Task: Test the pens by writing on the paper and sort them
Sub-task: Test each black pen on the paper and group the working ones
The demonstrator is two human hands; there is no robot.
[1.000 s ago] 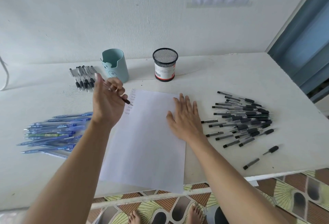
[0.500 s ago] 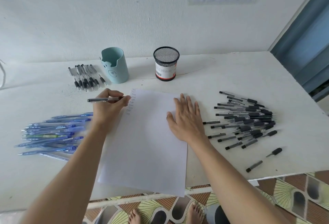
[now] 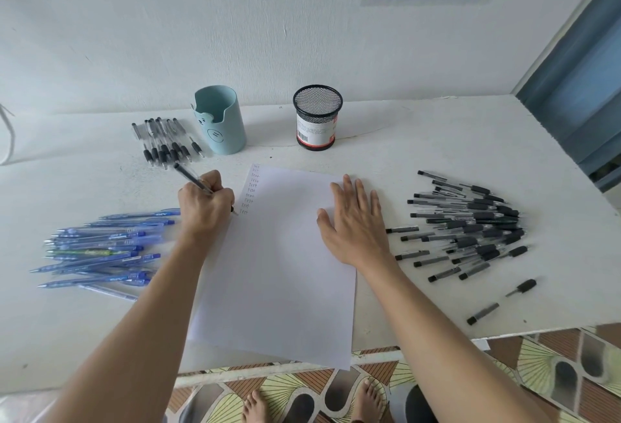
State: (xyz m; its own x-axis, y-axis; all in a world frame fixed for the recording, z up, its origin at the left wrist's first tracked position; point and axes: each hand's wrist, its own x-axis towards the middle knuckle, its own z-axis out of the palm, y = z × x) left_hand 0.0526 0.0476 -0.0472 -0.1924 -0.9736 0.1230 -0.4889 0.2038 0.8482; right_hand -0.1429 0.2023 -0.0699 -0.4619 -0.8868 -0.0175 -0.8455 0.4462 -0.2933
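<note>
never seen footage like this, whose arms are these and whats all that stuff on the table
One camera, worn on a person's head, looks down at their own bare arms; there is no machine. The left hand holds a black pen, its tip at the left edge of the paper, under a column of test scribbles. The right hand lies flat on the paper. On the white table: blue pens left, black pens right, a row of black pens at the back beside a pale blue cup and a mesh cup.
</note>
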